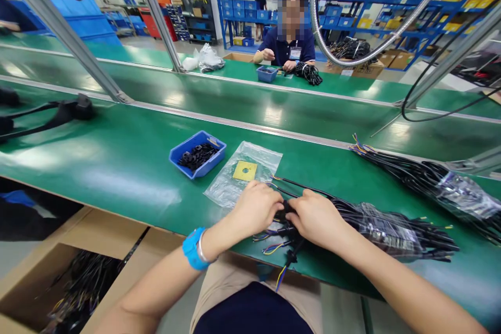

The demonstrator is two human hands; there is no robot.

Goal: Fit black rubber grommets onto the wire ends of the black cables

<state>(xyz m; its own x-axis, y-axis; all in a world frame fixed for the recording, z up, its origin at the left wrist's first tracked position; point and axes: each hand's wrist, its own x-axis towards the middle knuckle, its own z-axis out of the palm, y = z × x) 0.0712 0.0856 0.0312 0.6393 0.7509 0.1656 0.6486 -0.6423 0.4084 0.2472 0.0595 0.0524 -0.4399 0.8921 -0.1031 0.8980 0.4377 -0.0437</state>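
Note:
Both hands meet over the near edge of the green bench, pinching a small black part (287,211) between their fingertips. My left hand (259,205) holds its left side, and my right hand (313,215) grips it from the right. Fingers partly hide the part. Under and right of my right hand lies a plastic-wrapped bundle of black cables (387,229). Cable ends with coloured wires (276,246) stick out below my hands. Just beyond my left hand, a yellow square card (245,170) rests on a clear plastic bag (225,188).
A blue bin (199,171) of black pieces stands left of the bag. Another cable bundle (426,177) lies at the right. Below left is a cardboard box (43,271) with cables. A person (289,47) sits across the bench (129,151). A metal hose (352,61) hangs overhead.

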